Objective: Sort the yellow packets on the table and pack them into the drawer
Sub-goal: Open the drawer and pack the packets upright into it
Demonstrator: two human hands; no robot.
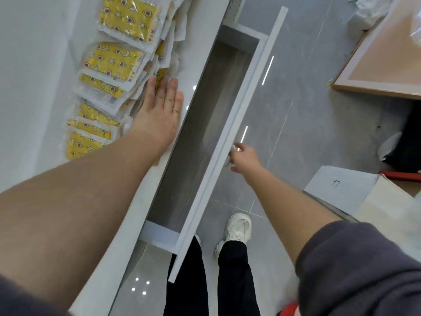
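Head view: the left hand (pixel 161 110) lies flat with straight fingers, holding nothing, beside the heap of yellow packets (pixel 114 62) at upper left on the glossy white table (pixel 34 65). The right hand (pixel 242 156) curls its fingers round the front edge of the pulled-out, long, narrow grey drawer (pixel 205 124) at centre. The slick, crinkly plastic sleeves overlap loosely, so a careless sweep could spill some past the drawer.

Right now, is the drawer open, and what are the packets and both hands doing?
drawer: pulled open, nothing inside yet.
yellow packets: heaped and overlapping on the table, none packed.
left hand: flat, fingers straight, fingertips at the packets.
right hand: holds the drawer's front.
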